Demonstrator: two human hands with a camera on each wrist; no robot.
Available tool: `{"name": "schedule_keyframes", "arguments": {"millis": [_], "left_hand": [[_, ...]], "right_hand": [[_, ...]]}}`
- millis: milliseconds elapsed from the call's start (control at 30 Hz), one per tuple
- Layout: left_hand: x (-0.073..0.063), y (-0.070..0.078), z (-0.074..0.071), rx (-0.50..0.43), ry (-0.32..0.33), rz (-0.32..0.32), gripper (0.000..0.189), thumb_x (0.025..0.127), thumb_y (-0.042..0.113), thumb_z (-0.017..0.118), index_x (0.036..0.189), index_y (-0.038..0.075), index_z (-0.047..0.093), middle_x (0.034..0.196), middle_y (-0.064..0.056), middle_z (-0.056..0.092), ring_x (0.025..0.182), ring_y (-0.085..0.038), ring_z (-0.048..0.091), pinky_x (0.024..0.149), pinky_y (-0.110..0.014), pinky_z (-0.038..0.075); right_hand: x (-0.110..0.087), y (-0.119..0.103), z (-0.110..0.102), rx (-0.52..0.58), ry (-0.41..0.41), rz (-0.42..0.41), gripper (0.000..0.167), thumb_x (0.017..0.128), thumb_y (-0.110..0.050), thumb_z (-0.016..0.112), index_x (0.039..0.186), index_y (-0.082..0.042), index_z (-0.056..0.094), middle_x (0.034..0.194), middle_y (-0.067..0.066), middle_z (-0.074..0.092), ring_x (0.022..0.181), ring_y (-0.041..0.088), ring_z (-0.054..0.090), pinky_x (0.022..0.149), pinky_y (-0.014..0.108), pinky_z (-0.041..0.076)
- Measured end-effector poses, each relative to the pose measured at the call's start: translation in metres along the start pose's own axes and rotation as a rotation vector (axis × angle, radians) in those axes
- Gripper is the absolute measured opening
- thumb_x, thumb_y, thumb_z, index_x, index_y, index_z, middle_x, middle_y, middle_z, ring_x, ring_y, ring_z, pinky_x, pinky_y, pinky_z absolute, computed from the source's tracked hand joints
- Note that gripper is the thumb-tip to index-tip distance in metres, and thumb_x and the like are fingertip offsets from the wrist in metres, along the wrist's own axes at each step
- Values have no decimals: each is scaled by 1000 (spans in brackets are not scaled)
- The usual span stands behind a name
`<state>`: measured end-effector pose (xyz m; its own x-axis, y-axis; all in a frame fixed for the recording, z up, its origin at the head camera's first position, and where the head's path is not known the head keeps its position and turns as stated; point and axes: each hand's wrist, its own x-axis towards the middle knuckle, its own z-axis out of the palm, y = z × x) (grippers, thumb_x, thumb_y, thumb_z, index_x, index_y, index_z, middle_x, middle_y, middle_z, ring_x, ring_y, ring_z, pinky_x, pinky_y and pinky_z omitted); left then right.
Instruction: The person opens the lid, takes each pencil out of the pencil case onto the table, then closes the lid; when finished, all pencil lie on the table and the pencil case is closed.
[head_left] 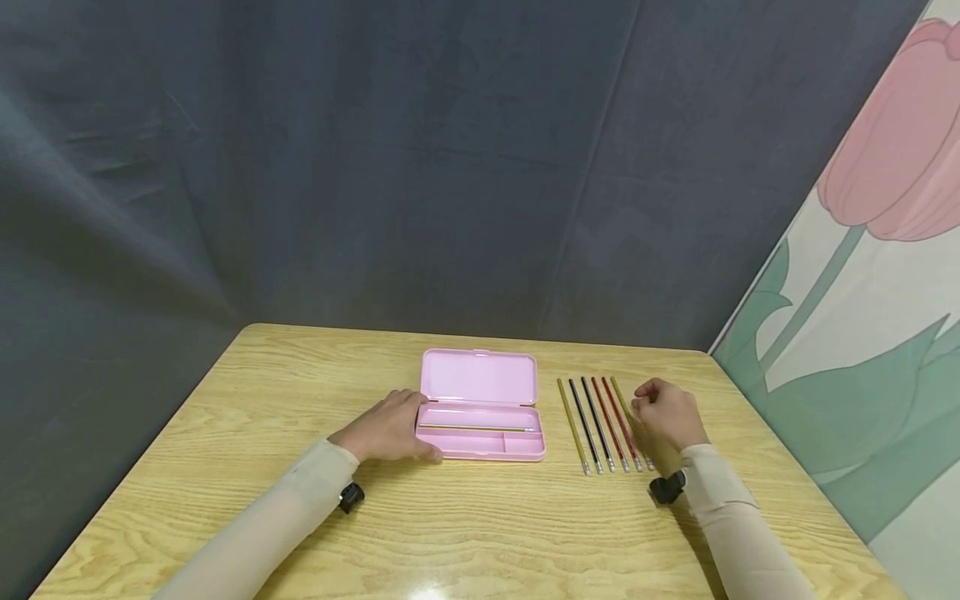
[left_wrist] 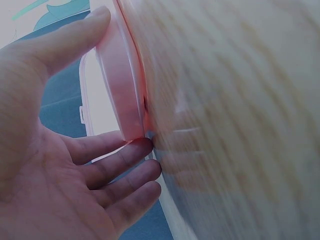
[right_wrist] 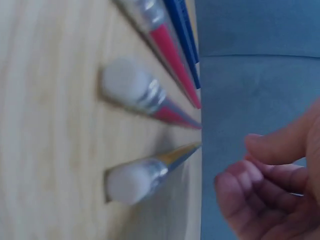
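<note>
A pink pencil case [head_left: 480, 456] lies with its lid [head_left: 480, 375] raised, and a yellow pencil [head_left: 476, 427] rests lengthwise inside its long compartment. My left hand [head_left: 390, 427] grips the case's left end, thumb along the front and fingers around the side. To the right of the case, several eraser-tipped pencils lie side by side: a yellow pencil [head_left: 572, 425], dark blue pencils [head_left: 583, 421], red pencils [head_left: 620, 421] and another yellow pencil [head_left: 617, 390]. Beside that rightmost yellow pencil hovers my right hand [head_left: 670, 414], fingers loosely curled, nothing visible between them.
The wooden table [head_left: 465, 533] carries the case and pencils. Behind it hangs a dark curtain [head_left: 420, 167]. A wall with a painted tulip [head_left: 892, 150] borders the right side.
</note>
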<state>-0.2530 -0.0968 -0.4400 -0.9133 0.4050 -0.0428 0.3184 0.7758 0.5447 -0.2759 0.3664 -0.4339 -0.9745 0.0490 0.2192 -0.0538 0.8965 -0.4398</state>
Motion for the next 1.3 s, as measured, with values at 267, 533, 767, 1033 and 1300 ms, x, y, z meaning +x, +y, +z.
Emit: {"name": "schedule_keyframes", "arguments": {"millis": [267,533,767,1033,1300], "left_hand": [[-1,-1,-1,1,1,4,94,70,52,89,143,4,51,143,-12,56,132,-29,51,111,-50,44],[0,-1,-1,15,-4,5,94,71,52,89,143,4,51,143,-11,56,133,-28,50,112,-49,44],[2,-1,1,3,-5,12,93,71,52,89,142,3,52,141,-11,57,130,-28,51,110,-48,44],[3,-2,1,16,-3,8,95,71,53,88,143,4,50,142,-11,56,131,-28,51,111,-48,44],[1,1,0,9,-4,-1,95,71,52,89,143,3,51,142,-11,56,131,-28,51,111,-48,45]], "right_hand": [[1,-17,-3,110,266,-52,13,94,-16,68,102,-6,71,89,10,73,69,-1,56,64,20,46],[5,-38,-2,228,315,-108,17,93,-17,72,107,-6,72,97,12,76,77,-22,51,71,0,43],[7,-60,-1,318,293,-157,19,92,-13,73,109,-4,71,101,15,75,81,-20,56,74,0,45],[6,-84,1,418,259,-252,19,92,-9,74,110,-4,70,102,16,74,84,-17,60,75,3,49],[8,-114,23,418,194,-321,21,89,-4,74,110,-5,71,101,14,75,90,19,73,79,7,51]]}}
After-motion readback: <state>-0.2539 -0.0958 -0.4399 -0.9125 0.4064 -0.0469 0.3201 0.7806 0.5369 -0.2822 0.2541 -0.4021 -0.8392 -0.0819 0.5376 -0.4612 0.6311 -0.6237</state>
